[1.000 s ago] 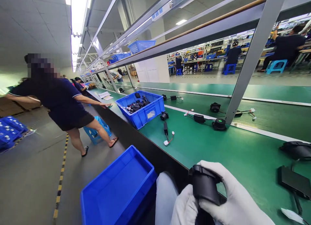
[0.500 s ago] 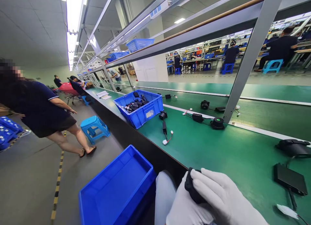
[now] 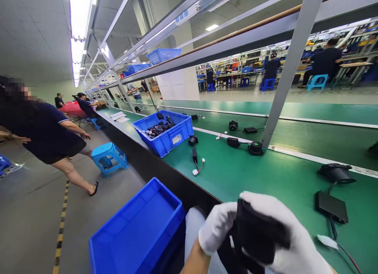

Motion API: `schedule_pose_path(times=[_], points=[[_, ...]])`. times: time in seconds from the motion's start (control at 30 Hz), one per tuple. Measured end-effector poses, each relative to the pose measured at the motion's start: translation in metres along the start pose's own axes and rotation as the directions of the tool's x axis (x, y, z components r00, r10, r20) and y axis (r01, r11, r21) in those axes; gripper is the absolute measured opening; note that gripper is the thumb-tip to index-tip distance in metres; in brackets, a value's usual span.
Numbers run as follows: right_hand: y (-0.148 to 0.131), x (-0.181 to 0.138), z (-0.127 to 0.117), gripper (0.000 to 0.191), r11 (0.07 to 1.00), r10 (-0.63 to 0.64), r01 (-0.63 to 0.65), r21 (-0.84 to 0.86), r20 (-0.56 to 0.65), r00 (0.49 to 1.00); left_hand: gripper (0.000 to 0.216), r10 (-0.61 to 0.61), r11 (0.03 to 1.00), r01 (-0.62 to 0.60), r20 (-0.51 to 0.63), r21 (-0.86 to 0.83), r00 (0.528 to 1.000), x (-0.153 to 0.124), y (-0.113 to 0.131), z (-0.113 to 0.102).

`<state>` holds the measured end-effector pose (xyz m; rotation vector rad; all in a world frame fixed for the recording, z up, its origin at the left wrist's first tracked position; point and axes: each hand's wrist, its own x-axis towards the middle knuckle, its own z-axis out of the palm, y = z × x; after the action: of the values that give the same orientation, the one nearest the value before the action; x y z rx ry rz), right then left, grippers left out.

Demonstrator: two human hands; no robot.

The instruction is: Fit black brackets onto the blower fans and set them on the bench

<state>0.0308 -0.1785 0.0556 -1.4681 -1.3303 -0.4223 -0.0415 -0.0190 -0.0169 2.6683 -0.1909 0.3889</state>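
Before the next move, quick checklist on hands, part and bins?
1. Black plastic part gripped in both gloved hands: ok, left hand and right hand both wrap it.
2. Part's wiring free of the fingers: cannot tell, hidden below the hands.
3. Empty blue bin beside the knee holds nothing: ok.
4. Blue bin of parts sits on the green belt: ok.
5. Aisle clear: not ok, a person walks near the blue stool.
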Motion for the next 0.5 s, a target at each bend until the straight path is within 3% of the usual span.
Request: schedule_pose_path(times=[0.03, 0.07, 0.1, 0.13, 0.17, 0.2, 0.23, 0.27, 0.33, 0.4, 0.5], points=[[0.002, 0.008, -0.004, 0.051, 0.995, 0.100, -0.099, 0.020, -0.021, 0.995, 0.048, 0.184, 0.832, -0.151, -0.010, 0.534, 0.983, 0.005, 0.001, 0.009], [0.007, 0.015, -0.008, 0.057, 0.985, 0.171, -0.170, 0.028, -0.052, 0.984, 0.052, 0.340, 0.402, -0.214, 0.073, 0.890, 0.938, 0.009, 0.003, 0.020], [0.012, 0.022, -0.013, 0.062, 0.976, 0.218, -0.216, 0.040, -0.080, 0.973, 0.055, 0.427, -0.093, -0.180, 0.203, 0.979, 0.881, 0.010, 0.006, 0.032], [0.019, 0.028, -0.018, 0.067, 0.969, 0.244, -0.239, 0.066, -0.096, 0.965, 0.063, 0.449, -0.482, -0.086, 0.331, 0.872, 0.830, 0.010, 0.010, 0.044], [0.026, 0.032, -0.023, 0.071, 0.959, 0.271, -0.259, 0.110, -0.108, 0.956, 0.075, 0.429, -0.741, 0.022, 0.447, 0.671, 0.785, 0.008, 0.014, 0.055], [0.033, 0.035, -0.027, 0.074, 0.947, 0.293, -0.270, 0.175, -0.116, 0.949, 0.088, 0.385, -0.887, 0.133, 0.549, 0.442, 0.742, 0.004, 0.018, 0.065], [0.039, 0.036, -0.031, 0.074, 0.925, 0.319, -0.281, 0.254, -0.121, 0.940, 0.096, 0.339, -0.941, 0.245, 0.625, 0.234, 0.703, 0.000, 0.022, 0.073], [0.045, 0.036, -0.034, 0.073, 0.896, 0.350, -0.292, 0.334, -0.128, 0.928, 0.097, 0.296, -0.933, 0.356, 0.677, 0.054, 0.673, -0.004, 0.024, 0.076], [0.055, 0.030, -0.040, 0.067, 0.832, 0.416, -0.303, 0.465, -0.162, 0.895, 0.080, 0.238, -0.843, 0.508, 0.723, -0.178, 0.648, -0.010, 0.026, 0.071], [0.065, 0.020, -0.046, 0.064, 0.781, 0.484, -0.309, 0.542, -0.213, 0.849, 0.064, 0.171, -0.698, 0.593, 0.711, -0.401, 0.682, -0.011, 0.027, 0.051], [0.079, 0.004, -0.052, 0.064, 0.754, 0.551, -0.327, 0.569, -0.278, 0.787, 0.069, 0.042, -0.313, 0.584, 0.603, -0.749, 0.796, -0.005, 0.033, 0.011]])
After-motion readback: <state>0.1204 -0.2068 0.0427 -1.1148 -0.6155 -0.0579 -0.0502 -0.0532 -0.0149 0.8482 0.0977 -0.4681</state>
